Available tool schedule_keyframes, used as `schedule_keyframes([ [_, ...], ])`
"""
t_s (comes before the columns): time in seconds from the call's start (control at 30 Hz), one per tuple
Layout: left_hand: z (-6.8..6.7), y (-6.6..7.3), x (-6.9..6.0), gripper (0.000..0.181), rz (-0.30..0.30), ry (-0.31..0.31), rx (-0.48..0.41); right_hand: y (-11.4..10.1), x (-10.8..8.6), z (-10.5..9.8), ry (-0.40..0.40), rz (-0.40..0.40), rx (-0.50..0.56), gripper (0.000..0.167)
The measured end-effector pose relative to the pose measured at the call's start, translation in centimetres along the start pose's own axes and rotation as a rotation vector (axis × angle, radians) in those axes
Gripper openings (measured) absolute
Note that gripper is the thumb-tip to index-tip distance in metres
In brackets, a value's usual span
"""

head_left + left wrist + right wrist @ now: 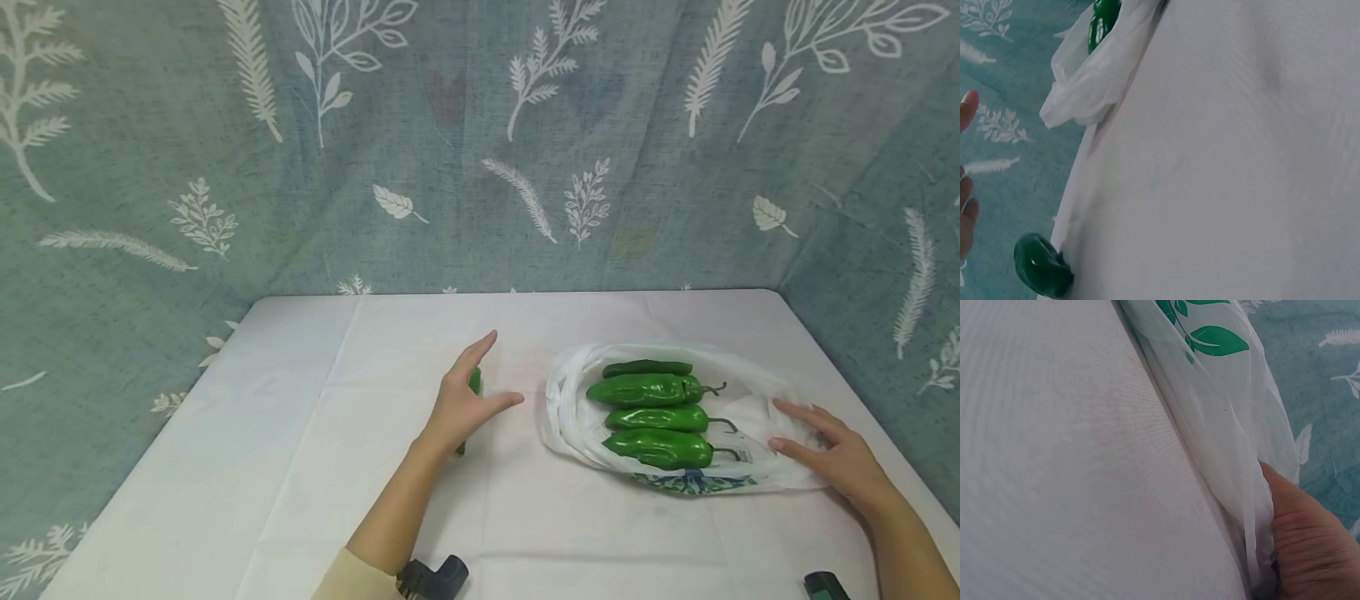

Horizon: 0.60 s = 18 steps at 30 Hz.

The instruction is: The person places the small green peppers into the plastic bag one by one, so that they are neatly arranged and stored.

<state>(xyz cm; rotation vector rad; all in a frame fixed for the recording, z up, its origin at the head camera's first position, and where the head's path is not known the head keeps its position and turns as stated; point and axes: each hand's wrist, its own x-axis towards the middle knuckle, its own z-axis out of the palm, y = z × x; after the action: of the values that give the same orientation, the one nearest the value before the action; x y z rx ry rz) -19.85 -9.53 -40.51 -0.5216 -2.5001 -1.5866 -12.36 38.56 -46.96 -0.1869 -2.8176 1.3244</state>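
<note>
My left hand (pixel 459 410) is held over the white-covered table with thumb and fingers spread apart and nothing between them. A green pepper (pixel 475 381) lies behind it, mostly hidden by the hand; in the left wrist view a pepper (pixel 1041 265) shows end-on. To the right is a white plastic bag (pixel 566 417), its mouth spread, with several long green peppers (pixel 648 389) side by side, most stems pointing right. My right hand (pixel 843 450) rests on the bag's right end, thumb and forefinger apart. In the right wrist view its thumb (pixel 1310 531) touches the bag's plastic (pixel 1222 419).
A white cloth (pixel 300 467) with fold creases covers the table. Green-blue fabric (pixel 465 208) printed with white leaves hangs behind it and at both sides. Dark devices (pixel 435 577) show near both wrists at the front.
</note>
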Motion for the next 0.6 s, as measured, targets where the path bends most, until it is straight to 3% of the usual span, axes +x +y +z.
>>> schedule_keyframes([
  [0.17, -0.8, -0.9, -0.5, 0.089, -0.056, 0.088, 0.012, 0.0, 0.0, 0.1, -0.005, -0.002, 0.002, 0.072],
  [0.27, -1.1, -1.4, -0.7, 0.090, -0.129, 0.122, -0.002, 0.0, 0.0, 0.1, -0.007, -0.005, -0.007, 0.072],
  [0.4, -1.0, -2.3, -0.8, 0.091, -0.202, 0.139, -0.028, 0.0, 0.0, 0.0, -0.001, -0.011, -0.021, 0.071],
  [0.6, -0.8, -3.9, -1.1, 0.091, -0.242, 0.136, -0.015, -0.1, 0.0, -0.1, -0.004, -0.013, -0.001, 0.071],
])
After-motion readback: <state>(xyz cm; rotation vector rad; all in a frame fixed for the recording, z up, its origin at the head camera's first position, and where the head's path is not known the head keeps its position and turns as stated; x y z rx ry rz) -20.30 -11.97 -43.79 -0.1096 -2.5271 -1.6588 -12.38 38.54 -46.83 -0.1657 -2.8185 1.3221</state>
